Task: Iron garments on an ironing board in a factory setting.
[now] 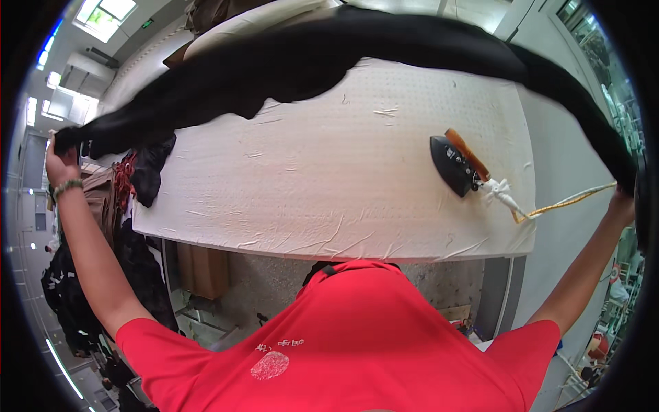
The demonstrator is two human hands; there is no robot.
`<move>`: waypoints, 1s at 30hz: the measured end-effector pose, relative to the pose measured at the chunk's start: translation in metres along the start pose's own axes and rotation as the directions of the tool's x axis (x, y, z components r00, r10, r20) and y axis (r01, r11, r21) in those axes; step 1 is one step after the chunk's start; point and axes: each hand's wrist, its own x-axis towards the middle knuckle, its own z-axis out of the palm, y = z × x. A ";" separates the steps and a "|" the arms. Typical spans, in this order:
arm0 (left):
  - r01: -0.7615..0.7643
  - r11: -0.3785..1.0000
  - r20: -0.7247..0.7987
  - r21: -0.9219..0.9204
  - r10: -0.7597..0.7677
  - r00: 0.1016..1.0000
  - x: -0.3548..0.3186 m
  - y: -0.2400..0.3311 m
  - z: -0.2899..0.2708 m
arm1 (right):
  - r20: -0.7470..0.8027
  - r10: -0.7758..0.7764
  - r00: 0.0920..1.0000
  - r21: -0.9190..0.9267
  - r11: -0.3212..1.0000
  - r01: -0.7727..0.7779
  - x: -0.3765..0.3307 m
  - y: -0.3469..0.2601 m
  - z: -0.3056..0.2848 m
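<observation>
A long piece of black cloth (295, 58) is stretched in an arch over the far side of the padded white table (309, 172). Its exact kind I cannot make out. At the far left my left hand (62, 161), with a beaded bracelet at the wrist, is closed on one end. My right hand (621, 204), at the far right rim, grips the other end; its fingers are mostly hidden by the cloth and the picture's edge. On the right part of the table rests a black iron (453, 166) with a brown handle, its cord running toward the right.
White wrapping and yellow cord (573, 201) trail from the iron past the table's right edge. Dark cloth (152, 168) hangs at the table's left corner, beside more black garments (137, 275) below. A brown box (202, 270) stands under the table.
</observation>
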 end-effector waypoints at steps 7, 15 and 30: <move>0.037 0.995 -0.211 0.095 -0.016 0.977 -0.017 -0.004 -0.132 | -0.604 -0.141 0.784 -0.139 0.988 0.070 -0.107 -0.036 0.044; 0.165 0.950 0.055 0.266 -0.186 0.981 0.021 -0.205 0.032 | -0.182 0.348 0.920 -0.324 0.862 -0.390 -0.135 0.015 0.084; 0.095 0.238 -0.028 0.967 -0.273 0.961 0.065 -0.249 -0.214 | -0.119 0.180 0.977 -0.322 0.923 -0.209 -0.290 -0.041 0.170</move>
